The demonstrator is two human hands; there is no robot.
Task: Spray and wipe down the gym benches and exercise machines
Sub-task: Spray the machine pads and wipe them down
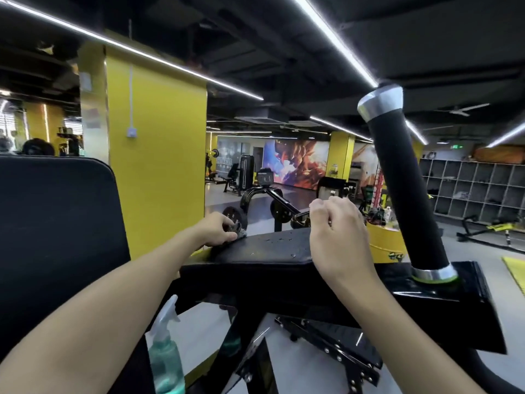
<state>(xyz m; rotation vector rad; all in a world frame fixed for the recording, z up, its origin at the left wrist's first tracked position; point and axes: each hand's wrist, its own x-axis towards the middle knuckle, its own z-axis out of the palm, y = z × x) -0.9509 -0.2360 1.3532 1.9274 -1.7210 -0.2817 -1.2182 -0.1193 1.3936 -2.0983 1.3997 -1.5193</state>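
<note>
A black arm pad (264,251) of the exercise machine lies in front of me, speckled with droplets. My left hand (217,228) grips a dark patterned cloth (237,230) at the pad's far left corner. My right hand (336,231) hovers over the pad's right part with its fingers curled into a fist; I see nothing in it. A clear spray bottle (164,354) with teal liquid stands low down, under my left forearm, beside the machine frame.
A thick black handle post (403,183) with silver caps rises at the right from the black frame (443,285). A large black back pad (56,228) fills the left. Behind stand a yellow pillar (159,155), other machines and grey cubby shelves (477,189).
</note>
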